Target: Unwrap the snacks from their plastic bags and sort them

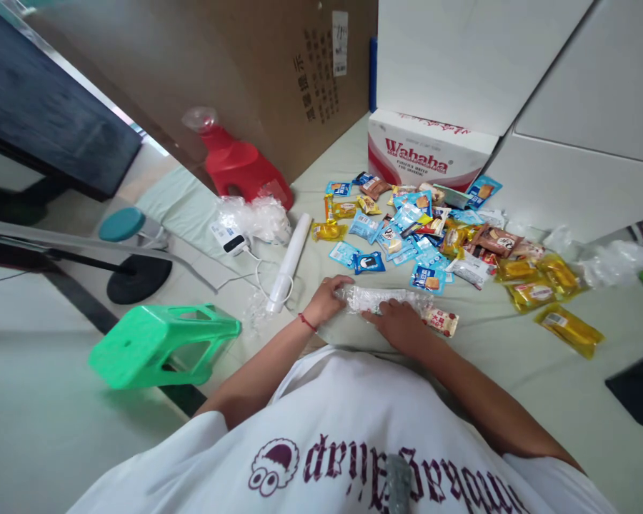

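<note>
The fingers of my left hand [324, 305] curl at one end of the clear plastic wrap [363, 298], though I can't tell whether they pinch it; those of my right hand [401, 325] lie extended on top, closed around nothing. The wrap sits by the near edge of the pale green cloth [509, 350]. I'd press lightly, smoothing from the left end outward, and mind the small packet [444, 322] beside my right wrist and the heaped snacks [429, 235] toward the far edge.

Crinkled clear plastic packet [361, 298], crosswise on pale green cloth [496, 332]
</note>
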